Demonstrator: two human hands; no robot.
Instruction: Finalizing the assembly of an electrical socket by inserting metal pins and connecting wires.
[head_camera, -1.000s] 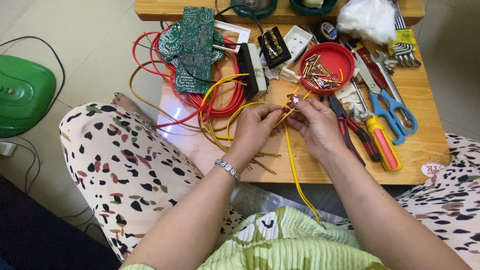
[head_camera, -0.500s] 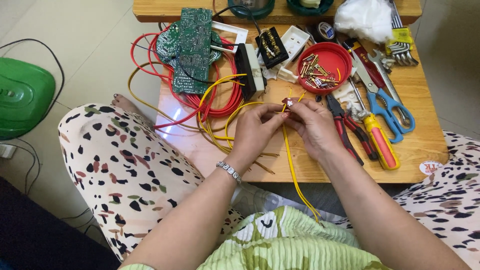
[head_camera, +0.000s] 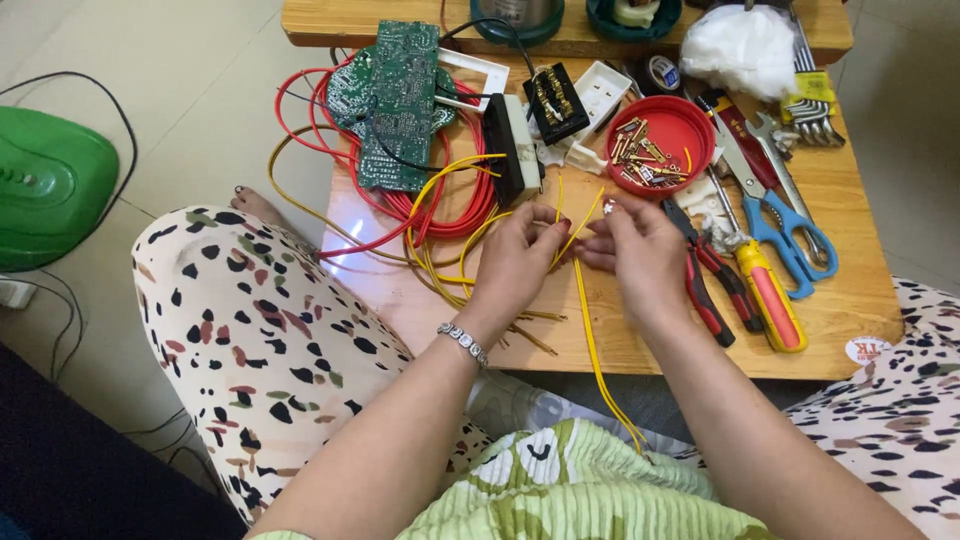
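Note:
My left hand (head_camera: 517, 260) and my right hand (head_camera: 640, 250) meet over the low wooden table (head_camera: 860, 300), both pinching a yellow wire (head_camera: 590, 330). The wire's thin ends stick up between my fingers, and its long tail runs down off the table's front edge toward my lap. My right fingertips also hold a small shiny metal piece at the wire's end. A bracelet sits on my left wrist. More yellow wire loops (head_camera: 440, 250) lie just left of my left hand.
Red wire coils (head_camera: 340, 120) and green circuit boards (head_camera: 395, 95) lie at the table's back left. A red dish of brass screws (head_camera: 662, 140), black and white socket parts (head_camera: 550, 105), red pliers (head_camera: 705, 285), a screwdriver (head_camera: 765, 295) and blue scissors (head_camera: 780, 215) sit to the right. A green object (head_camera: 50, 185) is on the floor.
Both hands have stayed together on the yellow wire, shifting slightly; the wire ends now stick up higher between my fingers.

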